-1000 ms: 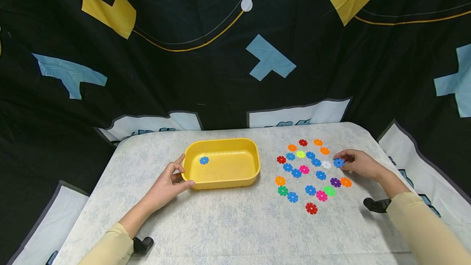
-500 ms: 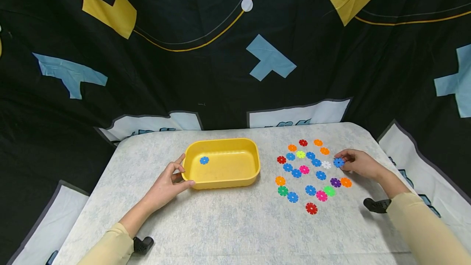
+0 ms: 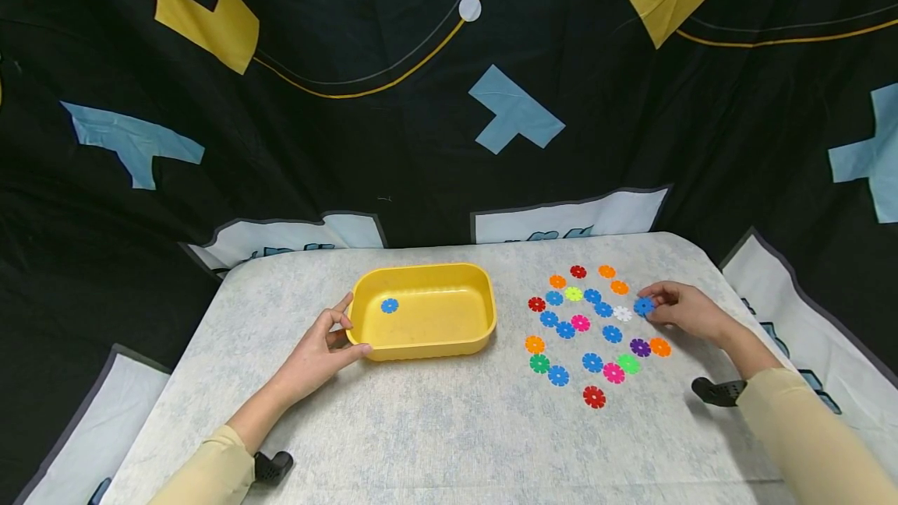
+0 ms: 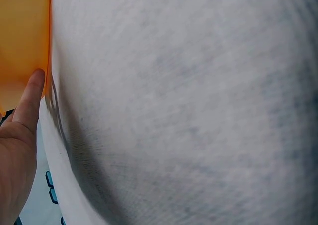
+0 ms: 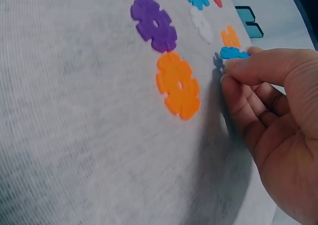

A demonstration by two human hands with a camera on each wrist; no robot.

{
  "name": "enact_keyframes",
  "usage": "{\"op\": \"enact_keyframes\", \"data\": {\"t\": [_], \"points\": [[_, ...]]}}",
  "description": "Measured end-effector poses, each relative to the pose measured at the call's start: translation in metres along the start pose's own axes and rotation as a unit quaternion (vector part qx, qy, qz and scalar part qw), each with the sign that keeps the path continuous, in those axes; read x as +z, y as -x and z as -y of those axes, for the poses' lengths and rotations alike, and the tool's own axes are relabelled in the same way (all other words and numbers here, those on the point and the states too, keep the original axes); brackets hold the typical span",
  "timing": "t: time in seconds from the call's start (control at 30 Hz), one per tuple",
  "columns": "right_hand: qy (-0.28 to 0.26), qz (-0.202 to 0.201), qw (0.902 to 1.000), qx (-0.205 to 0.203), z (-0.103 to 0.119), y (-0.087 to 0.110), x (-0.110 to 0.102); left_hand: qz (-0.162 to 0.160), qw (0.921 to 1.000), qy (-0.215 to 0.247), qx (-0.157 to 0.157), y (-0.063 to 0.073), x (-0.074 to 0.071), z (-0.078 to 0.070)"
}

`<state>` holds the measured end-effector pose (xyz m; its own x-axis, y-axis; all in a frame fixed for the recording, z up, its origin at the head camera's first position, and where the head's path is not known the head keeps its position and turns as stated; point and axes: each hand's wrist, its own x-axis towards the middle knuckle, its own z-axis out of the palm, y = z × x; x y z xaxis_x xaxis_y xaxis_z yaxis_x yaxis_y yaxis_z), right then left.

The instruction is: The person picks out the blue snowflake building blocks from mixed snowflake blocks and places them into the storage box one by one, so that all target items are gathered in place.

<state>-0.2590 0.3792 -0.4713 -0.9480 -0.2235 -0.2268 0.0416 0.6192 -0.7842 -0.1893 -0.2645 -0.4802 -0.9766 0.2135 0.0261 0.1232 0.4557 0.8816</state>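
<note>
At the left end of a yellow plastic tray, my left hand holds the near corner, thumb on the front wall and fingers by the left rim. The thumb touches the tray wall in the left wrist view. One blue notched disc lies inside the tray. My right hand pinches another blue notched disc between thumb and fingertips, just above the table; the right wrist view shows this blue disc nearly edge-on. A white disc lies close to its left.
Several loose notched discs in red, orange, blue, pink, green and purple lie flat right of the tray, among them a purple disc and an orange disc. A pale cloth covers the table; a dark curtain hangs behind.
My right hand has risen very slightly with the blue disc, which has shifted a little up and left. The left hand and the tray have stayed put.
</note>
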Motion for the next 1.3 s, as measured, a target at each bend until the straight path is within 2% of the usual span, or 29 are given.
{"op": "enact_keyframes", "data": {"t": [0.2,0.5,0.9,1.1,1.3], "points": [[-0.026,-0.007,0.9994,-0.021,0.01,-0.002,0.0,-0.001,1.0,0.002,0.0,0.001,-0.001,0.0],[-0.086,-0.005,0.9962,-0.008,0.039,-0.009,0.012,-0.003,0.9999,0.01,-0.004,0.002,0.0,0.0],[-0.161,0.039,0.9858,-0.023,0.088,-0.023,0.045,-0.004,1.0,0.004,-0.002,0.001,0.0,0.0],[-0.193,0.07,0.9777,-0.045,0.109,-0.034,0.06,-0.003,1.0,0.005,-0.002,0.001,-0.001,0.0],[-0.225,0.08,0.97,-0.044,0.133,-0.044,0.076,0.001,0.9996,0.02,0.018,0.001,0.0,0.001]]}}
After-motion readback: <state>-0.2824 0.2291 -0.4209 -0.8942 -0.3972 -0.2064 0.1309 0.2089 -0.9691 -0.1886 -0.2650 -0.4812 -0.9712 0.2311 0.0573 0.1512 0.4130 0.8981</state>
